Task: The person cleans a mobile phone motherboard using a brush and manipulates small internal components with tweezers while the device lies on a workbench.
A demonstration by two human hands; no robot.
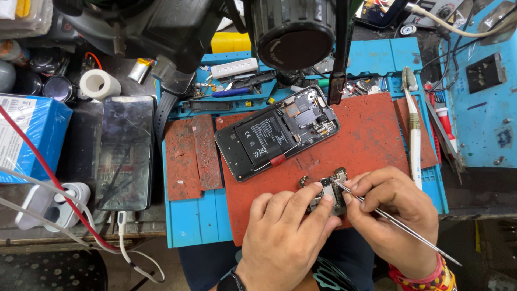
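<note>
While the left hand pins the small circuit board under its fingertips, the right hand, pinched on tweezers, works just beyond them (steady pressure and a light tip seem wise), the opened phone lying farther off.

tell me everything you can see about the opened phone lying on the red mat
The opened phone lies back-up and diagonal on the red mat, its back cover off. A black frame surrounds a large black battery printed with white marks and a small red tab at its lower edge. The upper right end shows metal shields and small components. It sits under the microscope, and neither hand touches it.
</note>
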